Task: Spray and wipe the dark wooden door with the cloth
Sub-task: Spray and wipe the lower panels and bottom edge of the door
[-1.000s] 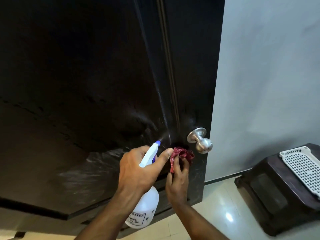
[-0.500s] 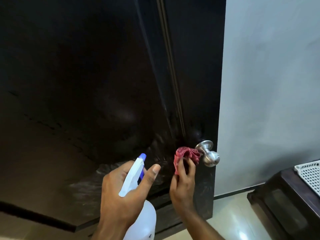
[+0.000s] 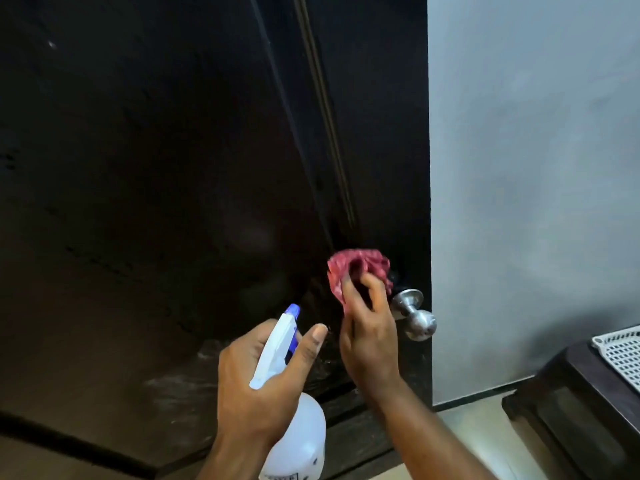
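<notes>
The dark wooden door (image 3: 180, 174) fills the left and centre of the head view, with a vertical groove down its right part and wet streaks low down. My left hand (image 3: 263, 382) grips a white spray bottle (image 3: 298, 441) with a blue nozzle, pointed up at the door. My right hand (image 3: 370, 334) holds a bunched red cloth (image 3: 356, 268) against the door, just above and left of the silver door knob (image 3: 415, 313).
A grey wall (image 3: 533, 168) stands right of the door. A dark plastic stool (image 3: 581, 417) carrying a white perforated basket (image 3: 620, 355) sits at the lower right on the light tiled floor (image 3: 471, 431).
The mist from the bottle's nozzle has gone. My right hand has carried the cloth upward, from beside the knob to above it. The view has shifted left.
</notes>
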